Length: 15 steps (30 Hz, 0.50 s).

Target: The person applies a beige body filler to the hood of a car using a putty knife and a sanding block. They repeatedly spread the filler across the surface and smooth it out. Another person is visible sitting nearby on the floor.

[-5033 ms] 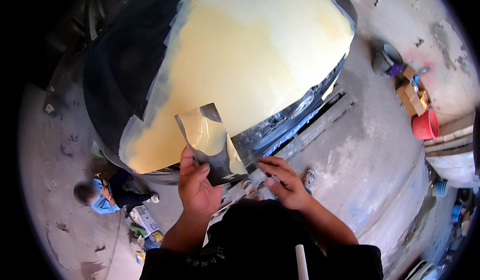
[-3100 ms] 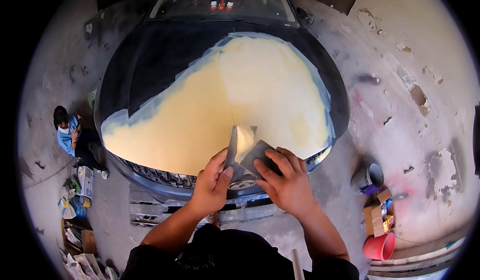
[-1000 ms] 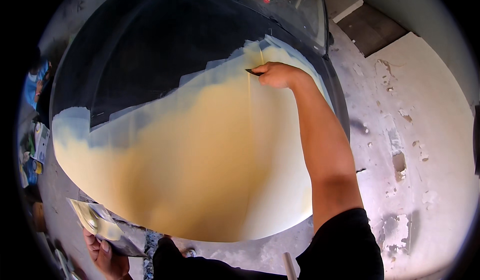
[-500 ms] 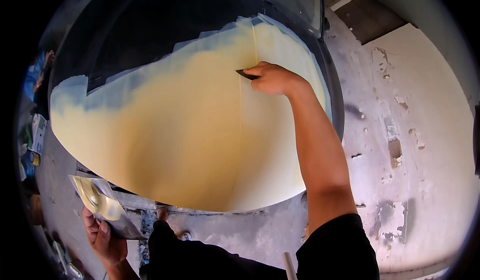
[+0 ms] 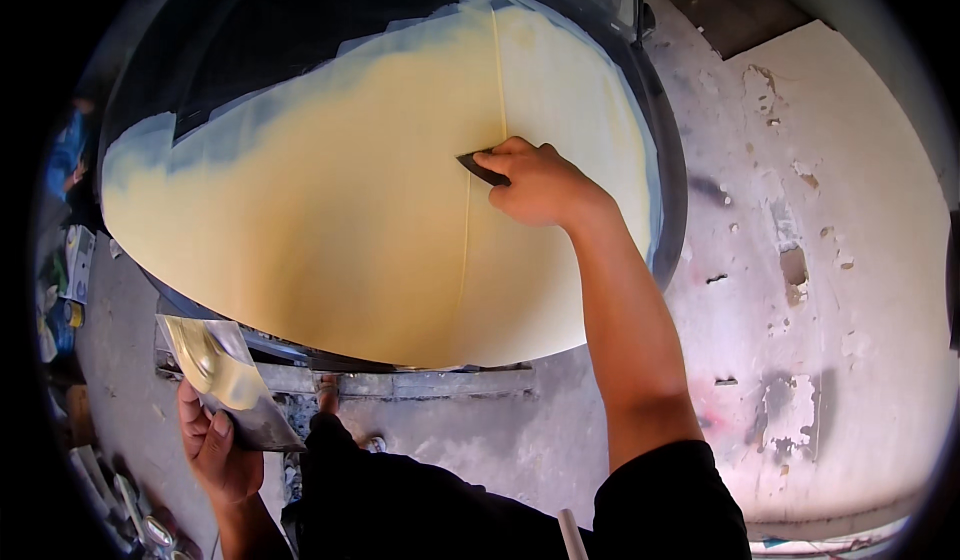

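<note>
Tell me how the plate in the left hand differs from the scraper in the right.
The plate appears larger than the scraper. The plate carries yellow paste; the scraper's visible face looks dark. The plate is held past the hood's front edge, the scraper at its yellow coat. Both are gripped: plate by the left hand, scraper by the right hand.

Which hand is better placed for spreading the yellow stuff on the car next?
Probably the right hand: it holds a dark spreader at a thin line in the yellow coating. The left hand is past the front of the hood, holding a flat plate with yellow paste.
</note>
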Each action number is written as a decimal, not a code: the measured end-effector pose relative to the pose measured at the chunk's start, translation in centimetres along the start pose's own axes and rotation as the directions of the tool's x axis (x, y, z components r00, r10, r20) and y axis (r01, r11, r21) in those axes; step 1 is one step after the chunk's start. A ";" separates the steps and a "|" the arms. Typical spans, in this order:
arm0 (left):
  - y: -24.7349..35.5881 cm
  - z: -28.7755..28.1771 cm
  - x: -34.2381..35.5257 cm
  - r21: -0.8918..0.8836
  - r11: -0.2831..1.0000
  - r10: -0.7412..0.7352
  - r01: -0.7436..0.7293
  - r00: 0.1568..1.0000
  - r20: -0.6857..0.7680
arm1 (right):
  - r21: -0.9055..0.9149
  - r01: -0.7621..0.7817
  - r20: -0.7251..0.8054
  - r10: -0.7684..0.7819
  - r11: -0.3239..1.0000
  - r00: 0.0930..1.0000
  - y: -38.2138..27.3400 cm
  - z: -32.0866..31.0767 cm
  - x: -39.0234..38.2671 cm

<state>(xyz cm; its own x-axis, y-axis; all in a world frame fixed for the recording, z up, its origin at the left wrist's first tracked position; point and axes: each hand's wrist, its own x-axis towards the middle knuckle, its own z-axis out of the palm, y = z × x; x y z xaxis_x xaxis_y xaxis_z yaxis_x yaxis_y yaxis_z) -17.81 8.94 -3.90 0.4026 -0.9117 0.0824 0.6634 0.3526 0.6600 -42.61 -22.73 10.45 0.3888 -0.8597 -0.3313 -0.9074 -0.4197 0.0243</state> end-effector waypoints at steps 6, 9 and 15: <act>-0.5 0.5 -0.9 -0.031 0.999 -0.017 0.016 0.999 -0.043 | -0.039 0.024 -0.047 -0.026 0.999 0.999 -0.5 2.6 -3.5; -0.8 0.1 -1.2 -0.006 0.999 -0.038 0.038 0.999 0.012 | -0.049 0.033 -0.083 -0.037 0.998 0.996 -1.1 4.0 -5.4; -1.0 0.1 -1.8 0.000 0.997 -0.079 0.079 0.996 0.035 | -0.070 0.066 -0.195 -0.079 0.995 0.978 -1.6 7.4 -8.6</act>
<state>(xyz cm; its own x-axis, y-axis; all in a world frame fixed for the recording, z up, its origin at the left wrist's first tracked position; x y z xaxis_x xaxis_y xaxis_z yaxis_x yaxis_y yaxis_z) -19.21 10.19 -4.62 0.3270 -0.9434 0.0562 0.6933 0.2799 0.6641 -45.66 -12.55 6.28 0.4827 -0.8641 -0.1422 -0.8661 -0.4951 0.0685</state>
